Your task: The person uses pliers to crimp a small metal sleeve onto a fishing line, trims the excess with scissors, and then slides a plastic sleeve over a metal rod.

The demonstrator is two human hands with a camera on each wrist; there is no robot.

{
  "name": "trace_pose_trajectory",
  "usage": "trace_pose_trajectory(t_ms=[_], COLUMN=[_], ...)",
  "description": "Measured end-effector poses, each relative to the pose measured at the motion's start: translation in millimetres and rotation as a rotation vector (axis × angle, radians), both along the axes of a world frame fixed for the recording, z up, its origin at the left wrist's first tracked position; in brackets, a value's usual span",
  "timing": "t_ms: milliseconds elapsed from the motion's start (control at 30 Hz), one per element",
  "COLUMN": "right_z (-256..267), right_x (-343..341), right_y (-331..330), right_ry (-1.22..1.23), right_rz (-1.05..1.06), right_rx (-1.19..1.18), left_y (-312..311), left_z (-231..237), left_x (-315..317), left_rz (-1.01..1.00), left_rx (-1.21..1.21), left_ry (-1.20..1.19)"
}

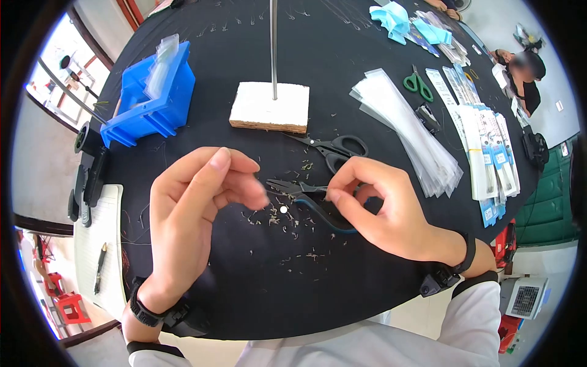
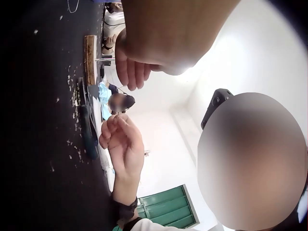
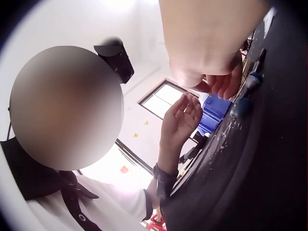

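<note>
My right hand is over the black cloth with thumb and index fingertips pinched together. A thin strand shows faintly at those fingertips in the left wrist view; I cannot tell its kind. Facing it, my left hand is raised with loosely bent fingers and nothing visible in them; its fingertips are blurred. Between and below both hands lie pliers with dark, blue-edged handles spread. Just behind them are black scissors, partly covered by the right hand. A small white disc sits among scattered clippings.
A metal rod rises from a white block. At left are a blue bin and a notebook with a pen. Clear plastic sleeves, green scissors and packaged items lie right.
</note>
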State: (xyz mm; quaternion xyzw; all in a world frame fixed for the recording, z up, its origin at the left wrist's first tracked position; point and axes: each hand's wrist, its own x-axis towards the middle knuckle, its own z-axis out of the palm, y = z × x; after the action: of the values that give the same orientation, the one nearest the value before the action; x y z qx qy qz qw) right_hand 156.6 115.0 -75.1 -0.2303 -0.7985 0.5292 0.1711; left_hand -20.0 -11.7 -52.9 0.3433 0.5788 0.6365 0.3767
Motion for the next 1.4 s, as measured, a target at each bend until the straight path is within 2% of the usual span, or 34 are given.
trace_pose_trajectory(t_ms=[33, 133, 267, 333, 433, 533, 567, 667, 733, 800, 833, 933, 1033, 1133, 1167, 1267, 1300, 1400], right_z=[1, -7, -11, -8, -7, -10, -14, -1, 8, 10, 11, 0, 6, 10, 10, 11, 11, 13], right_x=[0, -2, -3, -2, -1, -6, -7, 2, 0, 2, 4, 6, 10, 11, 10, 9, 9, 9], right_y=[1, 9, 18, 18, 15, 12, 12, 12, 5, -11, -13, -14, -13, -12, -11, -11, -10, -8], right_ry=[-0.002, 0.023, -0.004, -0.115, -0.082, 0.164, 0.159, 0.217, 0.382, 0.297, 0.219, 0.224, 0.222, 0.228, 0.235, 0.282, 0.282, 0.300], right_rz=[-0.035, -0.121, -0.145, -0.118, -0.069, -0.121, -0.168, -0.041, 0.150, 0.263, 0.324, 0.383, 0.336, 0.300, 0.287, 0.266, 0.252, 0.202], right_rx=[0.037, 0.129, 0.202, 0.218, 0.509, 0.770, 0.770, 0.761, 0.498, -0.085, -0.175, -0.357, -0.161, -0.008, 0.037, 0.201, 0.191, 0.168], left_y=[3, -2, -5, -4, -3, -3, -4, -3, -3, -2, -1, -2, -5, -8, -13, -23, -27, -36], left_z=[2, 9, 10, 9, 14, 21, 22, 23, 22, 22, 21, 22, 19, 19, 15, 16, 13, 8], left_x=[3, -6, -13, -10, -4, 4, 7, 13, 18, 24, 27, 32, 34, 36, 28, 31, 28, 19], left_rz=[0.040, -0.077, -0.235, -0.272, -0.324, -0.363, -0.364, -0.371, -0.376, -0.358, -0.350, -0.361, -0.281, -0.015, -0.111, -0.063, -0.092, -0.082], left_rx=[-0.009, -0.048, -0.062, -0.062, -0.052, -0.026, -0.015, 0.016, 0.029, 0.029, 0.029, 0.024, 0.097, 0.070, 0.091, -0.027, -0.048, -0.336], left_ry=[-0.026, -0.218, -0.622, -0.694, -0.781, -0.804, -0.815, -0.840, -0.852, -0.855, -0.857, -0.855, -0.754, -0.580, -0.543, -0.374, -0.285, 0.303])
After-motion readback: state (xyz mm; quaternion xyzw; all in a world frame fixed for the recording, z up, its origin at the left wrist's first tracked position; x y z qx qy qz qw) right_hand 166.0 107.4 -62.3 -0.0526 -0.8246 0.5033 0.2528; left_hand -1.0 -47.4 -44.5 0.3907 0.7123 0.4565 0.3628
